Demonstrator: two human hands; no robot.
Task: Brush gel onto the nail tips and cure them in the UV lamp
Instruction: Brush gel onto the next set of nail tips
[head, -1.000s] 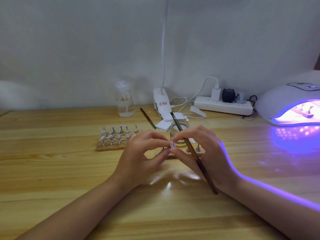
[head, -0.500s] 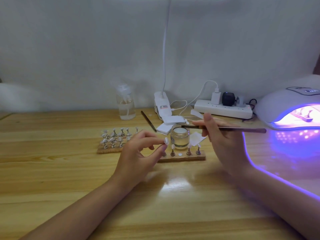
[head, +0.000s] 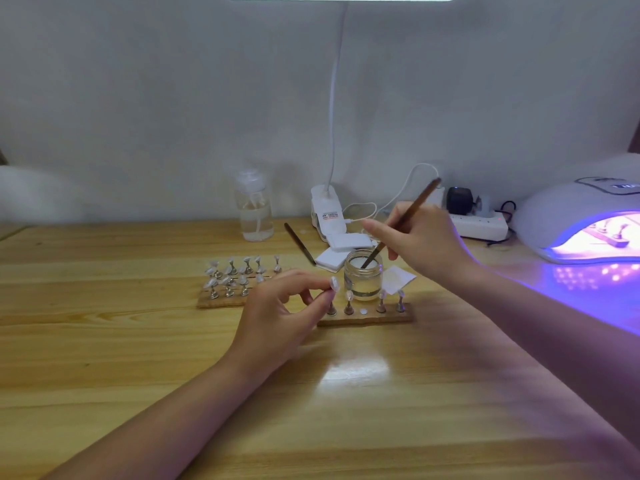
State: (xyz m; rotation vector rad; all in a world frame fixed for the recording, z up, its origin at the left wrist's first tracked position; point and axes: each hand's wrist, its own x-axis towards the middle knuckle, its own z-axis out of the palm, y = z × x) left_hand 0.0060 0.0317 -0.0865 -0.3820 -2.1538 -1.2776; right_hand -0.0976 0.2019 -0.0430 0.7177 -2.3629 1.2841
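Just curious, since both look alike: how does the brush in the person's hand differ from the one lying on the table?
The held brush is gripped by the right hand; the spare brush lies untouched on the table. The held brush stands tilted with its tip dipped in the gel jar; the spare brush lies flat beside white pads. Both are slim with dark handles.

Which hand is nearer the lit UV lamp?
Right. The right hand holds the brush at the jar, closer to the UV lamp; the left hand is farther left.

Home nail-work station: a wooden desk (head: 104,341) against a plain wall, carrying a lit UV lamp (head: 571,220), a power strip (head: 481,228) and a clip-on lamp (head: 327,211).
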